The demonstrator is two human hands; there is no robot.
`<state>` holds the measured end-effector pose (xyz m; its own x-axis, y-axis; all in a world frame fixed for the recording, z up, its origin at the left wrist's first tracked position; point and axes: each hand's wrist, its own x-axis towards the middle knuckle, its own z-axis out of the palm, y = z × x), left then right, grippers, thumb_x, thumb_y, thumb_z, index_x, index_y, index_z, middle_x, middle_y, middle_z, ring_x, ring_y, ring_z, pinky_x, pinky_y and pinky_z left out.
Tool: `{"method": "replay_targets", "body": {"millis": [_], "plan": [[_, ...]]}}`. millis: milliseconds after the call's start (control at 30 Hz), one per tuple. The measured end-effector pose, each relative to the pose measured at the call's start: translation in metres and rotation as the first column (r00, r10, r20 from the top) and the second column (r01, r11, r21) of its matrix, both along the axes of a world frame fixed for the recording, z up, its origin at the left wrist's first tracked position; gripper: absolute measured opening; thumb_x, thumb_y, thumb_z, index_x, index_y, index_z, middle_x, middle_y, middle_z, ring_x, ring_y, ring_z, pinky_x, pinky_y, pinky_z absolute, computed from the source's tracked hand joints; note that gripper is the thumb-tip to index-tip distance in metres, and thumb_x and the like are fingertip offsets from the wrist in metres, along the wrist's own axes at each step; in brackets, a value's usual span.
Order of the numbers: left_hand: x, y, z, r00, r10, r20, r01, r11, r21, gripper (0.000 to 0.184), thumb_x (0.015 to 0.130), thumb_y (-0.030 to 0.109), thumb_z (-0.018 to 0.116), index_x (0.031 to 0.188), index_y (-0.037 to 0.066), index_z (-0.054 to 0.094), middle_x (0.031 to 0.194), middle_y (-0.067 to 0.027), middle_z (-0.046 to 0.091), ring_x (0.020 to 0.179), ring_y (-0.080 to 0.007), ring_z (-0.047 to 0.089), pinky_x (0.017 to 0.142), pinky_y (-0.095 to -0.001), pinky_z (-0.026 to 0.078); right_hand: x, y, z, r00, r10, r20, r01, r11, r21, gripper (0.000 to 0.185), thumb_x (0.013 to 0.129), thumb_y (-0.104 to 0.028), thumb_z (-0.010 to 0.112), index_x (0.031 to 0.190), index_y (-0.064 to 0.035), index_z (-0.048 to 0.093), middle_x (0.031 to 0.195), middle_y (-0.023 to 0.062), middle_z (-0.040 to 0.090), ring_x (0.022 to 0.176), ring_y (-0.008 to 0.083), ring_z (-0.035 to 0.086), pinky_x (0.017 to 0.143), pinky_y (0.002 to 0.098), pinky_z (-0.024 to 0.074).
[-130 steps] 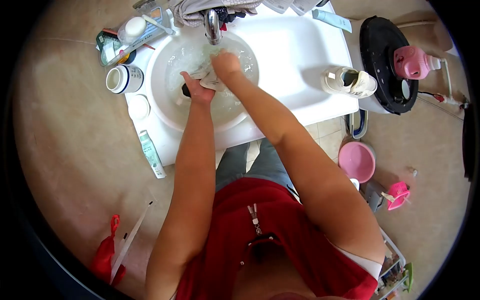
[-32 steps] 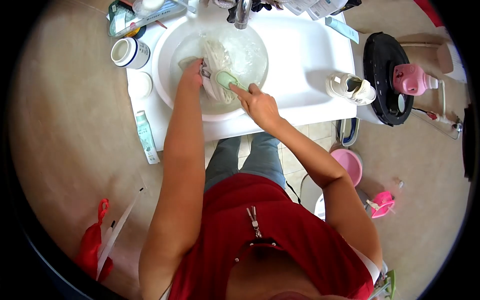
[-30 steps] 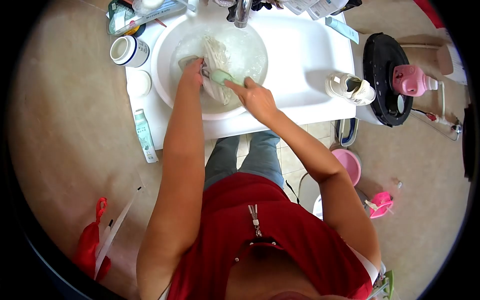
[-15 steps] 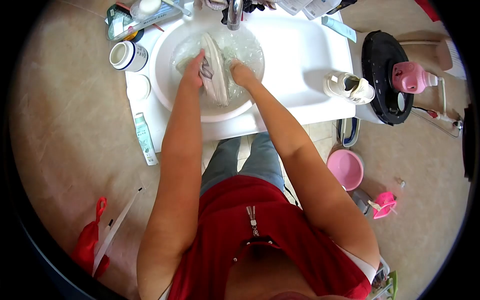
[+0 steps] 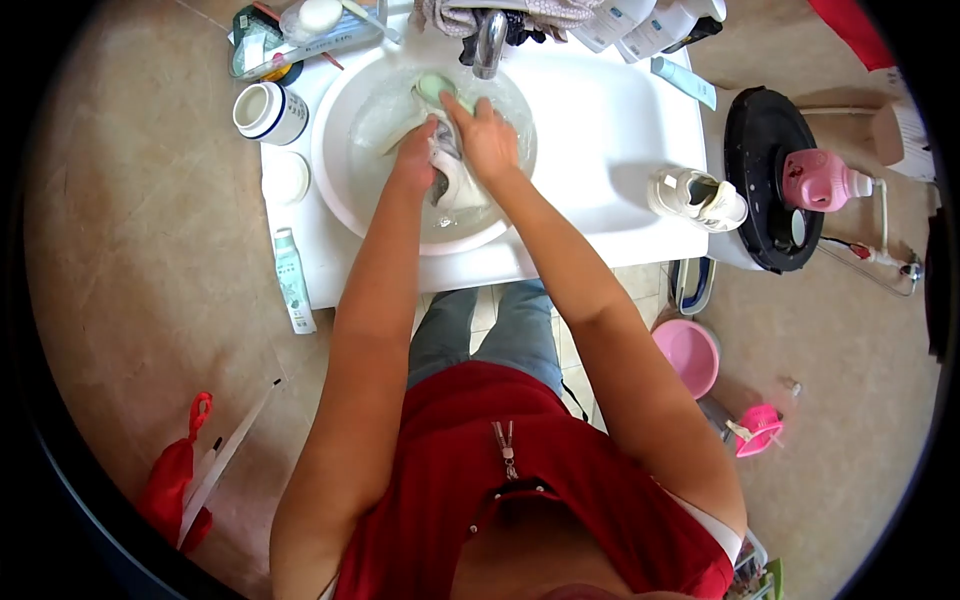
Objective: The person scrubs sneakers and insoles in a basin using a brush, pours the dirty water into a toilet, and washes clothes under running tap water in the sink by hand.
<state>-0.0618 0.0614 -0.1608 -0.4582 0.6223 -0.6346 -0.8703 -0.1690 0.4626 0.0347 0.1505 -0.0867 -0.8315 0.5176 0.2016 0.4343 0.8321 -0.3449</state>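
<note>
Shoe (image 5: 460,188) in left hand (image 5: 415,158), open water (image 5: 367,122) between it and basin rim (image 5: 450,246).

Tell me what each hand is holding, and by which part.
The right hand holds the green brush by its handle. The left hand holds a pale shoe; which part is gripped cannot be told.

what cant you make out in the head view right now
- Head view, shoe in the basin: partly covered by the left hand and right hand.
- Head view, green brush: bristles hidden beneath its head.
- Head view, patterned cloth: cut off by the top edge.
- Head view, green tube: print too small to read.
</note>
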Motion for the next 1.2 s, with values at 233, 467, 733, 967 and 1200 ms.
{"method": "replay_targets", "body": {"millis": [233,467,733,967,1200], "plan": [[0.004,0.01,0.023,0.966,0.195,0.169,-0.222,0.963,0.155,0.053,0.091,0.046,0.043,0.116,0.0,0.05,0.11,-0.015,0.058,0.098,-0.0306,0.057,0.092,-0.0434,0.043,0.005,-0.015,0.008,0.989,-0.122,0.088,0.142,0.949,-0.28,0.039,0.093,-0.026,0.044,0.132,-0.0265,0.043,0.085,0.019,0.054,0.07,0.0382,0.059,0.062,0.0458,0.048],[0.028,0.029,0.046,0.727,0.511,0.459,-0.63,0.762,0.15,0.087,0.083,0.071,0.03,0.122,-0.005,0.048,0.126,-0.0171,0.049,0.118,-0.0321,0.044,0.105,-0.0418,0.028,0.051,-0.039,0.019,0.936,-0.153,0.316,0.268,0.893,-0.362,0.046,0.093,-0.025,0.042,0.137,-0.0132,0.033,0.084,0.0242,0.059,0.07,0.0402,0.059,0.064,0.0487,0.0468],[0.023,0.027,0.023,0.953,0.27,0.138,-0.28,0.958,0.058,0.053,0.09,0.038,0.049,0.124,-0.002,0.042,0.115,-0.0178,0.055,0.106,-0.0292,0.053,0.095,-0.0381,0.04,0.061,0.0,0.0,0.97,-0.216,0.115,0.228,0.628,-0.744,0.037,0.093,-0.022,0.041,0.125,-0.0038,0.048,0.095,0.0273,0.061,0.087,0.0382,0.061,0.076,0.044,0.0462],[0.041,0.022,0.009,0.943,0.288,0.167,-0.319,0.926,0.203,0.049,0.092,0.043,0.041,0.118,0.002,0.047,0.115,-0.0165,0.055,0.106,-0.0263,0.054,0.095,-0.0364,0.041,0.034,-0.017,0.012,0.998,0.04,0.042,-0.029,0.973,-0.228,0.034,0.088,-0.019,0.048,0.122,-0.0225,0.054,0.082,0.0194,0.06,0.071,0.0343,0.062,0.063,0.0425,0.0504],[0.036,0.006,0.047,0.951,0.171,0.257,-0.248,0.918,0.309,0.105,0.077,0.078,0.031,0.14,-0.004,0.015,0.143,-0.0218,0.024,0.134,-0.0324,0.02,0.112,-0.0371,0.014,-0.003,0.016,-0.018,0.981,-0.011,0.193,0.037,0.991,-0.132,0.034,0.088,-0.025,0.047,0.122,-0.0242,0.055,0.084,0.0174,0.062,0.068,0.0343,0.062,0.061,0.0436,0.0499]]}}
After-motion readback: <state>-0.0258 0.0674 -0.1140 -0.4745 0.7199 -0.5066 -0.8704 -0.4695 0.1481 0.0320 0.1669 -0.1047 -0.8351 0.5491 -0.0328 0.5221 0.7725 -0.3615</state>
